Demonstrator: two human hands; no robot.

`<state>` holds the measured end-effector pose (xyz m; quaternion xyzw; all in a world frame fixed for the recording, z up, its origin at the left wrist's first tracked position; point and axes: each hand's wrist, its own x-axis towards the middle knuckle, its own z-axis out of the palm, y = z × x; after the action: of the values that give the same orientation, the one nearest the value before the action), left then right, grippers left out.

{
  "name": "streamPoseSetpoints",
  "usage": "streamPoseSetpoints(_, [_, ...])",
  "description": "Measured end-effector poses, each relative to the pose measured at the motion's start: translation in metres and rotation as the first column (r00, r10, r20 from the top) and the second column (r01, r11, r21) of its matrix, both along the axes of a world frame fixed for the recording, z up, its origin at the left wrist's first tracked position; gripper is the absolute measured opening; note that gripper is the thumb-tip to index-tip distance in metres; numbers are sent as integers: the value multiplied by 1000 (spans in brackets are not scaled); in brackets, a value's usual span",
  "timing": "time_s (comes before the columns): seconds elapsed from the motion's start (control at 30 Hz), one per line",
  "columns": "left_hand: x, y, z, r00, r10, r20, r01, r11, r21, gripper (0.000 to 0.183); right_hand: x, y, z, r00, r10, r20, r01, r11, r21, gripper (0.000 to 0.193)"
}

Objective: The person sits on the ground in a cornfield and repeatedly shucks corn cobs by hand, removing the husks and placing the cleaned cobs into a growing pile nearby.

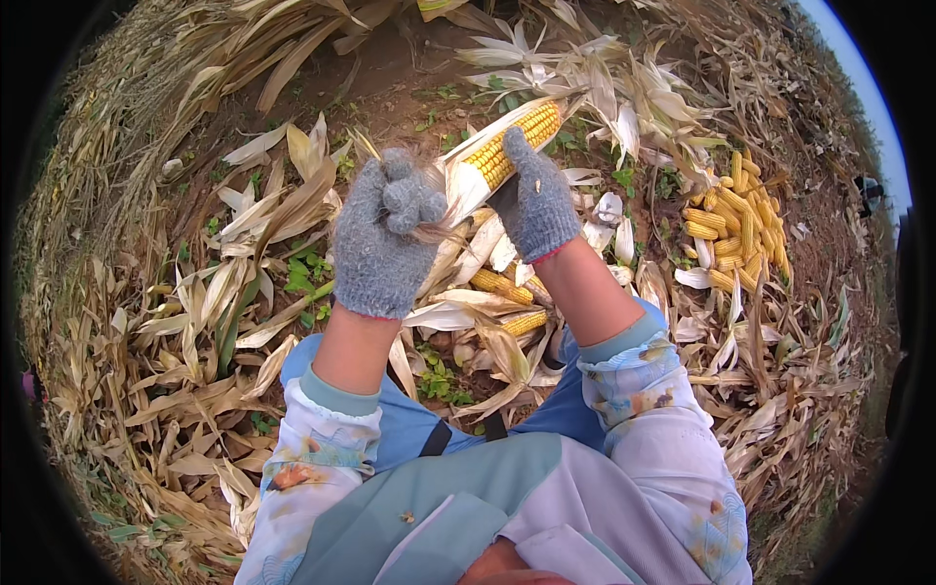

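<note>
Both my hands wear grey knitted gloves with red cuff edges. My right hand is wrapped round a partly husked ear of corn, its thumb lying along the yellow kernels. The ear slants up to the right, with pale husk still around its lower left end. At that end my left hand is closed, its fingers curled on husk and brownish silk. What lies inside its palm is hidden. Below the hands, between my knees, several corn ears lie partly covered by loose husks.
A heap of bare yellow corn ears lies on the ground to the right. Dry husks and leaves cover much of the ground on the left. Peeled-back husks spread at the far right. Small green plants grow near my knees.
</note>
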<state>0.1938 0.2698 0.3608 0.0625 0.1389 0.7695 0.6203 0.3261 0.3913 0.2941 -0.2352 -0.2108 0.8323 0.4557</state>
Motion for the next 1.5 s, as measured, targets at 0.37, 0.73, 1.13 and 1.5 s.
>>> streamPoseSetpoints(0.37, [-20,-18,-4,997,3,-75,2,998,68,23,11,21,0,984,-158,88,163,985,-50,35])
streamPoseSetpoints(0.73, [-69,-6,-26,594,162,-788,-578,767,-278,27,27,2,2,596,-201,777,-357,800,481,50])
streamPoseSetpoints(1.13, [-31,7,-26,406,1,-914,-227,969,-100,33,9,-30,4,568,211,796,-781,444,439,75])
streamPoseSetpoints(1.5, [-28,19,-43,807,280,-519,-418,893,-168,34,9,-29,15,462,-612,641,-624,290,726,57])
